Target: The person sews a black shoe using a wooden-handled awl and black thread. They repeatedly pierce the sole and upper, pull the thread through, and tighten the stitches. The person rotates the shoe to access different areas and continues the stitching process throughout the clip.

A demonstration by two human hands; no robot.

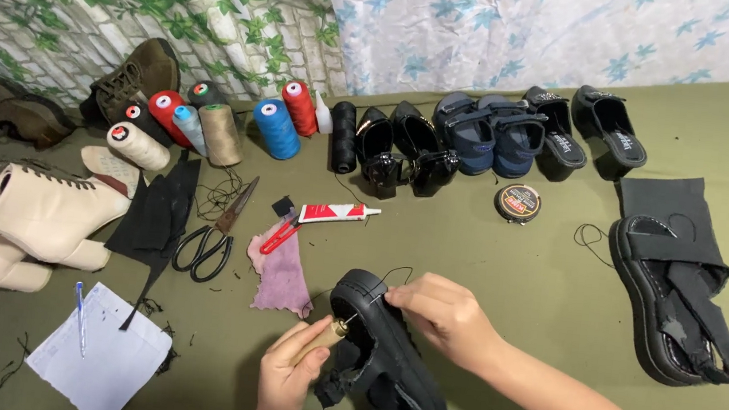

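My left hand [287, 376] is closed around a wooden-handled awl [322, 336], its tip against the rim of the black sandal [385, 359]. My right hand [443, 315] pinches the black thread [393, 275] at that rim. The sandal lies near the front edge of the green mat [510, 264]. I think the sewing is only begun; most of the rim looks unstitched. The other sandal [672, 297] waits at the right edge. Scissors [214, 235], a glue tube [337, 213] and a pink rag [282, 273] lie close, not in my way.

A shoe-repair workspace — thread spools [276, 128], scissors [214, 235], glue tube [337, 214] beside lined-up shoes [487, 137].
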